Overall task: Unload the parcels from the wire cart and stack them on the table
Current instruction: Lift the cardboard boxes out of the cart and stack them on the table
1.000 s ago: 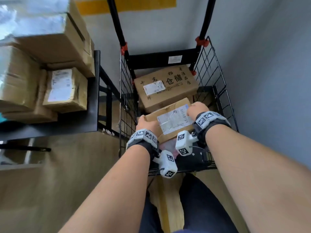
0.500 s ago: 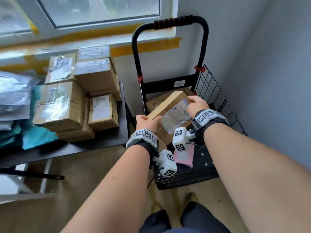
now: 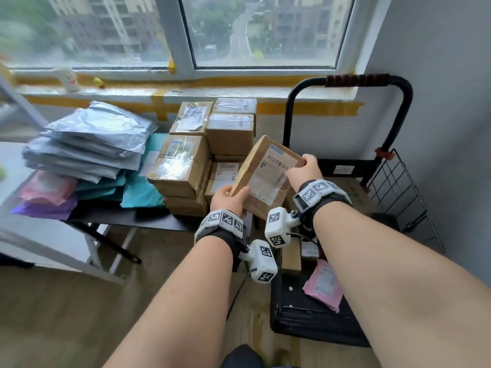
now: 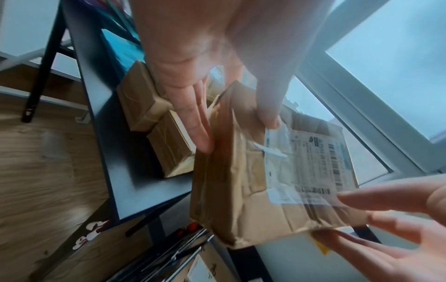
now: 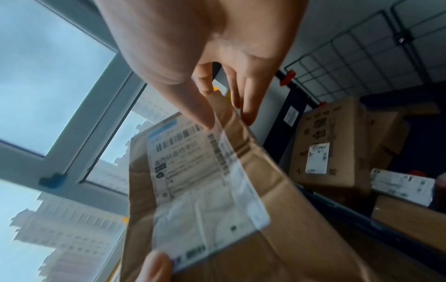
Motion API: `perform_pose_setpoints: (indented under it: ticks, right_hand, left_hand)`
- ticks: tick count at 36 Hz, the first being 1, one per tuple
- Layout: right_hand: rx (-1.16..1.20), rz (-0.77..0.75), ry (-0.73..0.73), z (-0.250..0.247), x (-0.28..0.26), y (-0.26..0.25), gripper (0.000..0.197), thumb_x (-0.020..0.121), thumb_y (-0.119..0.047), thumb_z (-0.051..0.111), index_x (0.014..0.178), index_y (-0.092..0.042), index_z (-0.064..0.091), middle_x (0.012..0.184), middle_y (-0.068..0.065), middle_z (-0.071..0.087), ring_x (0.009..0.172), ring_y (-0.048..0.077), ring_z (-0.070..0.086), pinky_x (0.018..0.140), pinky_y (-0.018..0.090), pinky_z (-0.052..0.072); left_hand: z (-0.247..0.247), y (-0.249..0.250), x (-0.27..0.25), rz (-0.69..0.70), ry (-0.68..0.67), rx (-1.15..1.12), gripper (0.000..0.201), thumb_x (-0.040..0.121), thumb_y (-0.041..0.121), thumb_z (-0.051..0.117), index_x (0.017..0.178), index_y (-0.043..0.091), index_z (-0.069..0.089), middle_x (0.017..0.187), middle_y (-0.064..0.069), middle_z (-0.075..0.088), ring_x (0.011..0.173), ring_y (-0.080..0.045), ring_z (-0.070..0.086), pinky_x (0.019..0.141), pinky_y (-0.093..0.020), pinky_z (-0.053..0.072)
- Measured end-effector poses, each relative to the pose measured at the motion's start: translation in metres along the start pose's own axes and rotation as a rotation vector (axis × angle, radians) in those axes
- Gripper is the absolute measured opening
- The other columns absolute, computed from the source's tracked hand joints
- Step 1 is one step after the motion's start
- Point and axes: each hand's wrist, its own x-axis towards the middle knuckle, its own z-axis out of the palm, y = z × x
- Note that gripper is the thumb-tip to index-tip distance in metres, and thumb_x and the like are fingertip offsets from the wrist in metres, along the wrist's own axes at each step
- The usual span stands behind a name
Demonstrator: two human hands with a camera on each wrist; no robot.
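A brown cardboard parcel (image 3: 267, 176) with a white shipping label is held up in the air, tilted, between the table's right end and the cart. My left hand (image 3: 229, 197) grips its near left corner, thumb on the labelled face (image 4: 301, 167). My right hand (image 3: 303, 172) grips the far right edge (image 5: 217, 118), thumb on the label. The black wire cart (image 3: 398, 187) stands at the right with a pink mailer (image 3: 322, 285) and a small box (image 3: 291, 257) on its floor. More brown boxes (image 5: 323, 148) lie in the cart.
On the black table (image 3: 148, 221) stands a stack of brown boxes (image 3: 207, 155), with grey mailers (image 3: 90, 144) and teal, pink and purple bags to its left. A window and taped sill run behind. A grey wall closes the right side. The floor is wood.
Both hands have lifted the parcel out of the cart and carried it up and left toward the table's box stack. The head view has risen from the cart to the window.
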Motion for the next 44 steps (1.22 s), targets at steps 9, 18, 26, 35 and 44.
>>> perform_pose_setpoints:
  ticks: [9,18,26,35,44]
  right_hand:
    - [-0.061,0.076,-0.302,0.07,-0.017,-0.009,0.059,0.074,-0.027,0.069,0.129,-0.015,0.05,0.118,0.006,0.062,0.102,0.027,0.061,0.093,0.043,0.051]
    - [-0.014,0.066,-0.3,0.1,-0.012,-0.031,0.031,0.084,-0.02,0.064,0.113,-0.022,0.055,0.115,0.003,0.064,0.104,0.027,0.063,0.095,0.047,0.051]
    - [-0.051,0.147,-0.235,0.122,-0.007,-0.036,0.066,0.087,-0.012,0.06,0.147,-0.012,0.033,0.137,0.011,0.047,0.116,0.029,0.054,0.099,0.046,0.048]
    - [-0.14,0.266,-0.269,0.145,0.02,-0.016,0.047,0.069,-0.022,0.065,0.113,-0.007,0.058,0.11,0.014,0.064,0.097,0.034,0.065,0.084,0.049,0.055]
    - [-0.106,0.187,-0.205,0.142,0.022,-0.023,0.025,0.066,-0.019,0.06,0.089,-0.01,0.06,0.099,0.015,0.067,0.09,0.035,0.067,0.082,0.049,0.056]
  left_hand:
    - [-0.034,-0.01,0.034,-0.061,0.123,-0.04,0.078,0.054,0.069,0.064,0.115,0.021,0.058,0.105,-0.006,0.065,0.086,-0.026,0.067,0.077,-0.044,0.058]
    - [-0.067,0.006,0.059,0.023,0.033,0.434,0.067,0.083,0.069,0.037,0.123,0.019,0.057,0.113,-0.007,0.066,0.099,-0.029,0.064,0.085,-0.037,0.051]
    - [-0.09,0.024,0.068,0.213,0.134,0.887,0.037,0.095,0.045,0.046,0.112,0.014,0.056,0.107,-0.006,0.064,0.1,-0.025,0.061,0.07,-0.03,0.04]
    - [-0.097,0.034,0.09,0.417,0.192,1.062,0.038,0.091,0.03,0.046,0.126,0.018,0.054,0.133,-0.005,0.047,0.123,-0.024,0.041,0.1,-0.038,0.036]
    - [-0.098,0.021,0.112,0.357,0.139,1.05,0.035,0.094,0.036,0.043,0.119,0.016,0.056,0.127,-0.006,0.052,0.122,-0.026,0.042,0.107,-0.043,0.032]
